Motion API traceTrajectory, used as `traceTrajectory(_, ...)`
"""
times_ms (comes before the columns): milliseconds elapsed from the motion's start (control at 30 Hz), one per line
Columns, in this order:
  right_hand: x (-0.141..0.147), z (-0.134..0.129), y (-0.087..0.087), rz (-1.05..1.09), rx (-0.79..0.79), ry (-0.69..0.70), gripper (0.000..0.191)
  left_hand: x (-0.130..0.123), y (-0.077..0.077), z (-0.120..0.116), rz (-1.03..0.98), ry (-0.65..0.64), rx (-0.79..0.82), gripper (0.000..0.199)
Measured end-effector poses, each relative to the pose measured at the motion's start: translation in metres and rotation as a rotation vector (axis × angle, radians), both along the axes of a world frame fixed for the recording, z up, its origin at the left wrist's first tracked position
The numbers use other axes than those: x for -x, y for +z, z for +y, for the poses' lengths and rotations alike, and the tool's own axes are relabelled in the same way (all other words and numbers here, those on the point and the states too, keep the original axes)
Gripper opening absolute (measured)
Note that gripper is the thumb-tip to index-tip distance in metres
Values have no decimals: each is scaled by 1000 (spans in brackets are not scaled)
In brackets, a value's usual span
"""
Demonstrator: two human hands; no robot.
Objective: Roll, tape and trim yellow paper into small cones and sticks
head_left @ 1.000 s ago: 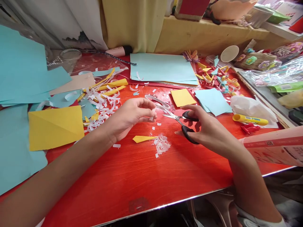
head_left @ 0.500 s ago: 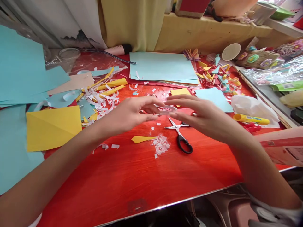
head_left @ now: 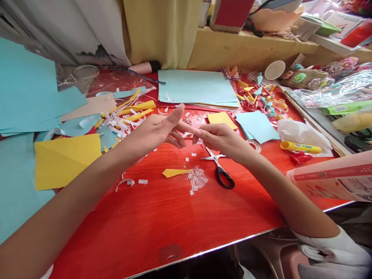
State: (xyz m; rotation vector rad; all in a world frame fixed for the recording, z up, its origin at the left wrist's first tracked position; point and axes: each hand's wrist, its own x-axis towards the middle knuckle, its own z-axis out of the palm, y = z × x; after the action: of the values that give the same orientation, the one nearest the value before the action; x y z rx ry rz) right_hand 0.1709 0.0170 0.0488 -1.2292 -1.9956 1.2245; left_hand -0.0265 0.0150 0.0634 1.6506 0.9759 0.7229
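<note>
On the red table, a yellow strip lies with its thin end touching a patch of white scraps, and near them, to the right, the scissors lie with blades apart. Past these, the left hand is open, thumb raised, while the right hand's thumb and fingers close on its forefinger near the tip; whether paper sits between, I cannot tell. Beyond are yellow squares, blue squares and, farther back, blue sheets.
</note>
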Motion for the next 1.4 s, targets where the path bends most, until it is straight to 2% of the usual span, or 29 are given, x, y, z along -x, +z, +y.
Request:
traceTrajectory(67, 1, -1, -1, -16, -30, -39, 44, -2, -2, -1, 4, 13, -20, 45)
traceTrajectory(167, 1, -2, -1, -8, -46, -84, 47, -8, -3, -5, 75, 95, -147, 32)
traceTrajectory(300, 1, -4, 1, -24, -66, -133, 47, -14, -7, -12, 120, 194, -275, 27)
traceTrajectory(500, 1, -6, 1, -14, -95, -183, 42, -18, -8, -16, 85, 248, -272, 31)
traceTrajectory(667, -1, -7, 0, 25, -101, -110, 31, -16, -7, -15, 75, 261, -236, 36)
traceTrajectory(767, -1, -8, 1, 11, -117, -95, 30, -14, -7, -13, 142, 289, -327, 35)
traceTrajectory(833, 0, -8, 2, 0, -134, -109, 30, -13, -6, -12, 222, 276, -456, 28)
traceTrajectory(967, 1, -10, 4, -84, -241, -125, 27, -12, -5, -10, 372, 166, -660, 13)
traceTrajectory(1267, -3, -13, 4, -267, -502, 28, 25, -9, -6, -9, 518, 23, -739, 9)
traceTrajectory(1400, 1, -18, 4, -250, -483, 18, 27, -10, -7, -11, 594, 38, -841, 13)
